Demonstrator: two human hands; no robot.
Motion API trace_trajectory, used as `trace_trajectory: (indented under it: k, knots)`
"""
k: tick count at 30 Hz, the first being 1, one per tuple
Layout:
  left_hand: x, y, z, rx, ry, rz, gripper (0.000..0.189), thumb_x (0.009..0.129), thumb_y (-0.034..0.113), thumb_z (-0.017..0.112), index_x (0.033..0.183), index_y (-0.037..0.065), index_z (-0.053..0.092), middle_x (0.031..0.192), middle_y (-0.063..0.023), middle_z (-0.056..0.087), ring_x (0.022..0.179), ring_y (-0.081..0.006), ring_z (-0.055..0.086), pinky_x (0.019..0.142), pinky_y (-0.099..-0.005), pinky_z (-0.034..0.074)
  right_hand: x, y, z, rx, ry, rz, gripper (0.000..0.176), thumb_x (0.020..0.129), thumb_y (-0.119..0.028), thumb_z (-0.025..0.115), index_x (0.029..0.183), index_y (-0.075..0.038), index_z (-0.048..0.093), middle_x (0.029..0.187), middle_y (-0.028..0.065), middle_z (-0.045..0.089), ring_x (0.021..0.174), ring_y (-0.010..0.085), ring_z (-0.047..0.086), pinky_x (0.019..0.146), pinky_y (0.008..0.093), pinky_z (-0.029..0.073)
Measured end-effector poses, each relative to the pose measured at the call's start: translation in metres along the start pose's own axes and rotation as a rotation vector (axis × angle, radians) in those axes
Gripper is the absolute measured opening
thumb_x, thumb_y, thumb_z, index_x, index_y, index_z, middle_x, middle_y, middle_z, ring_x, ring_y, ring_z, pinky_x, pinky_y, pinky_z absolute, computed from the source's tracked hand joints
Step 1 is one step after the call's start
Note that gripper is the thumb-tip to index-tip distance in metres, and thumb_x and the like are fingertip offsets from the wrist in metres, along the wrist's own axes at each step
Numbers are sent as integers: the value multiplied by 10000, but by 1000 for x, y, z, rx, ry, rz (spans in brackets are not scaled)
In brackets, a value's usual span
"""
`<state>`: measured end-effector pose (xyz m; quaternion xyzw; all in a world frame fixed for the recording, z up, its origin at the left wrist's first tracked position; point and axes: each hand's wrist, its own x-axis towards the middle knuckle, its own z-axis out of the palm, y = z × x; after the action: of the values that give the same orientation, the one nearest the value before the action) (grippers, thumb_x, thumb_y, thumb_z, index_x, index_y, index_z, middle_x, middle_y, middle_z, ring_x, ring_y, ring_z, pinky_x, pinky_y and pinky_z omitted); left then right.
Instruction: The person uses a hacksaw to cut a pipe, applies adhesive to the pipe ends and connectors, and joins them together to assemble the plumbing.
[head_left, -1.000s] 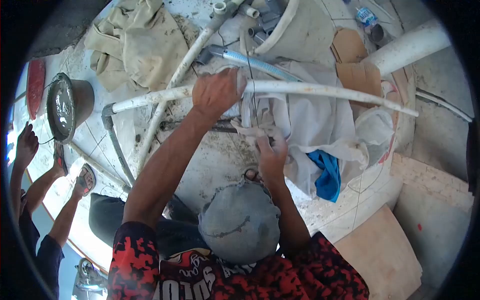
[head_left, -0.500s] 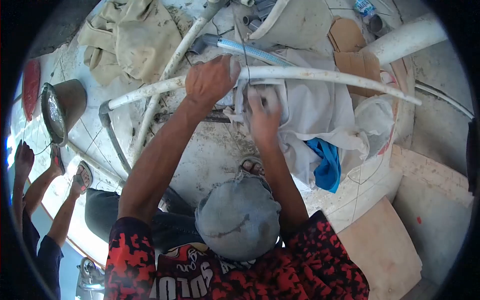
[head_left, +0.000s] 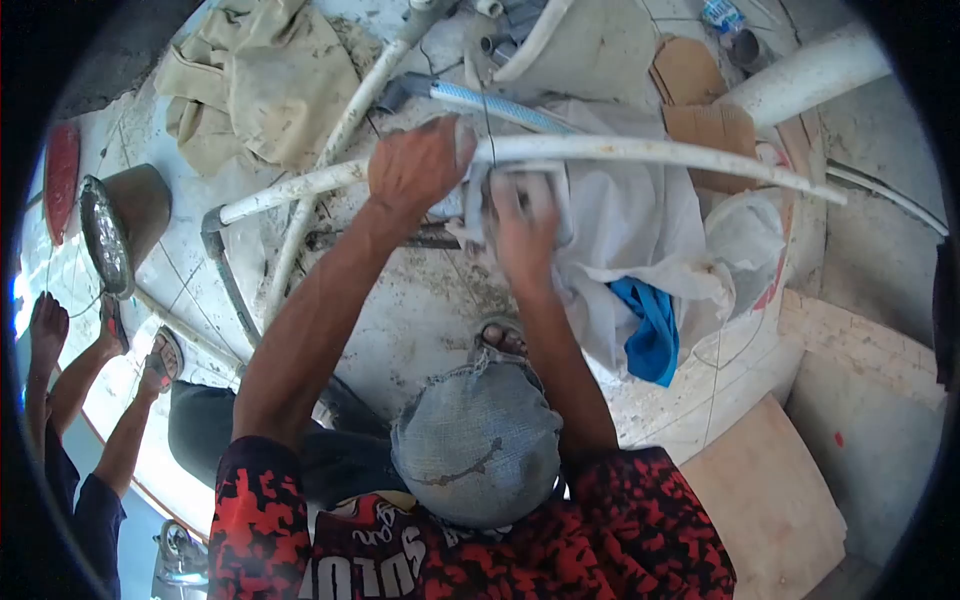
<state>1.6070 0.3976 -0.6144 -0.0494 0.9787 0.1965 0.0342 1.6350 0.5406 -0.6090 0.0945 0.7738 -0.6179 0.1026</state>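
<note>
My left hand (head_left: 418, 165) is closed around a long white plastic pipe (head_left: 620, 150), which runs from side to side in front of me and bends down slightly at the right. Just right of that hand, a saw's thin dark blade (head_left: 489, 120) crosses the pipe. My right hand (head_left: 525, 215), smeared by motion, is curled at the saw's near end, over a pale grey-white frame (head_left: 565, 205). Its fingers partly hide what they grip. A grey elbow fitting (head_left: 211, 218) sits on the pipe's left end.
White cloth sacking (head_left: 630, 220) and a blue cloth (head_left: 652, 335) lie right of my hands. A bucket (head_left: 145, 205) stands at left, near another person's feet (head_left: 160, 360). A beige cloth (head_left: 265, 80), grey fittings (head_left: 405, 92) and cardboard (head_left: 710, 130) lie beyond the pipe.
My right hand and the saw have shifted slightly towards me. The left hand keeps its grip, and the pipe has barely moved.
</note>
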Motion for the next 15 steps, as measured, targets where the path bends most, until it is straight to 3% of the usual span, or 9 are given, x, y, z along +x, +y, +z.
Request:
trace_trajectory:
  k: [3, 5, 6, 7, 9, 11, 13, 14, 15]
  knots:
    - [1, 2, -5, 32, -22, -29, 335, 889, 337, 470, 938, 46, 628, 707, -169, 644, 601, -348, 627, 579, -436, 508, -4, 0, -6, -54, -92, 108, 200, 872, -153, 575, 950, 31, 577, 968, 165, 609, 868, 246, 556, 810, 376, 426]
    - [0, 2, -3, 50, -21, -12, 342, 889, 350, 465, 911, 48, 624, 707, -170, 643, 616, -352, 630, 609, -442, 511, -31, 18, -19, -62, -39, -199, 254, 881, -201, 562, 938, 47, 575, 950, 178, 608, 873, 259, 554, 811, 375, 423]
    - [2, 3, -6, 52, -4, 8, 353, 891, 357, 457, 928, 48, 623, 719, -174, 645, 631, -353, 633, 630, -444, 513, -32, 17, -2, 367, 20, -130, 270, 880, -226, 569, 922, 41, 585, 925, 188, 608, 864, 247, 548, 789, 380, 419]
    - [6, 0, -7, 57, 4, 3, 353, 891, 357, 457, 928, 48, 623, 719, -174, 645, 631, -353, 633, 630, -444, 513, -22, 17, 0, 371, 12, -136, 270, 880, -226, 569, 922, 41, 585, 925, 188, 608, 864, 247, 548, 789, 380, 419]
    - [0, 4, -3, 56, -73, -23, 350, 882, 367, 451, 852, 59, 614, 748, -157, 657, 630, -344, 639, 612, -440, 514, -7, 16, -2, 21, -32, 203, 229, 877, -196, 577, 906, 31, 589, 922, 174, 610, 845, 219, 550, 783, 366, 422]
    - [-2, 3, 3, 39, -26, -30, 347, 884, 359, 443, 849, 58, 611, 764, -157, 657, 623, -347, 636, 611, -443, 512, 7, 25, 4, 99, -41, 150, 210, 875, -190, 579, 896, 19, 590, 905, 160, 606, 817, 202, 547, 766, 350, 426]
    - [0, 7, -7, -4, -55, -89, 349, 885, 354, 440, 854, 50, 608, 763, -157, 655, 614, -350, 632, 598, -440, 512, -12, 33, -8, -35, -76, 76, 200, 867, -175, 580, 887, 24, 582, 876, 149, 604, 787, 199, 541, 746, 332, 427]
    - [0, 3, -2, 3, -15, -52, 343, 885, 352, 443, 864, 54, 611, 754, -160, 652, 616, -355, 631, 591, -435, 512, -30, 34, -13, 62, -13, -78, 188, 863, -160, 580, 877, 27, 577, 828, 137, 597, 776, 189, 535, 737, 327, 429]
    - [3, 2, -2, 4, 8, -54, 343, 885, 352, 443, 864, 54, 611, 754, -160, 652, 616, -355, 631, 591, -435, 512, -27, 32, -14, 64, -20, -100, 188, 863, -160, 580, 877, 27, 577, 828, 137, 597, 776, 189, 535, 737, 327, 429]
